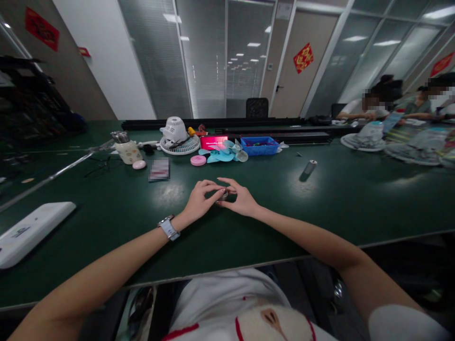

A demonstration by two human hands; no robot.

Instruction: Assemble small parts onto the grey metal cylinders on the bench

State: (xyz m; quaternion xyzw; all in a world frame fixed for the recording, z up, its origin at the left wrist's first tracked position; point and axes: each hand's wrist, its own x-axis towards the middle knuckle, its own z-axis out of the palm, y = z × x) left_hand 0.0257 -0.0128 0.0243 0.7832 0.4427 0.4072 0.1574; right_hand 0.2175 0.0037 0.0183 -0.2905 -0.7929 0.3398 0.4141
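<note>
My left hand (202, 199), with a watch (168, 227) on its wrist, meets my right hand (241, 198) over the middle of the green table. Between their fingertips is a small, round, greyish piece (223, 195). Thumbs and fingers of both hands are closed around it, and they cover most of it, so its kind cannot be made out. Off to the right, apart from my hands, a silver cylinder (308, 169) stands on the table.
Behind my hands lie light-blue fan blades (222, 154), a pink round lid (198, 160), a white fan housing (174, 135) and a blue tray (259, 147). A bottle (128, 150) stands left; a white device (33, 232) lies nearer. People (369, 106) sit at far right.
</note>
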